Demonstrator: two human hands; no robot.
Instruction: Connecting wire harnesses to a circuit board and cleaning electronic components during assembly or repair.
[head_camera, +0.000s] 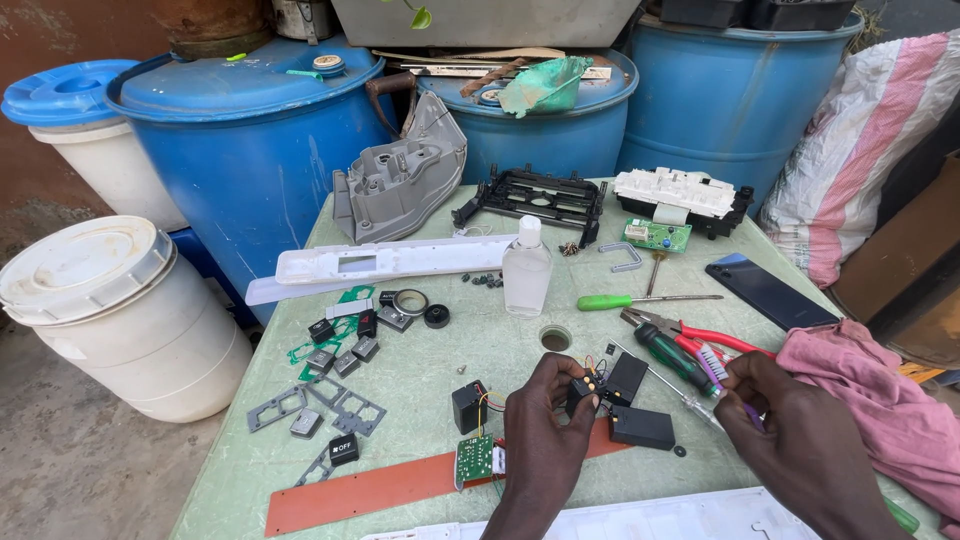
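Hands work near the front edge of the green worktop (420, 375). Left hand (545, 435) pinches a small black wired part (583, 388) between thumb and fingertips; right hand (800, 440) is closed around a purple-handled brush (718, 372) just beside it. Open room lies at the middle around the round hole (555, 339), behind which stands a clear plastic bottle (526, 267). Small black buttons (345, 345) crowd the left side; a pink cloth (880, 400) covers the right edge.
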